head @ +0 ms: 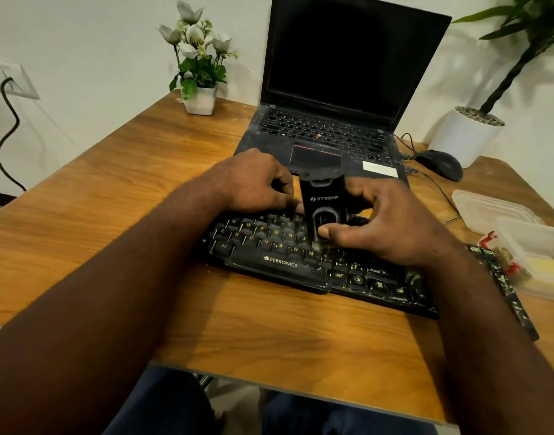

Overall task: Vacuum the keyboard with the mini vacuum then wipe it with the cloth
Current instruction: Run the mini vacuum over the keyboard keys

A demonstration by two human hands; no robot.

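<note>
We hold the vacuum upright on the keyboard's middle keys. Our right hand wraps it, thumb on its front, fingers curled behind, and our left hand grips its left side with curled fingertips. The keyboard lies slanted, well in from the table's near edge — far edge near the laptop, boxes beside its right end.

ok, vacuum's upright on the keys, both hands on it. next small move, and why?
Probably slide the mini vacuum rightward along the keyboard: it stands upright mid-board, held by the left hand and right hand, and pale specks lie thickest on the right-end keys.
</note>
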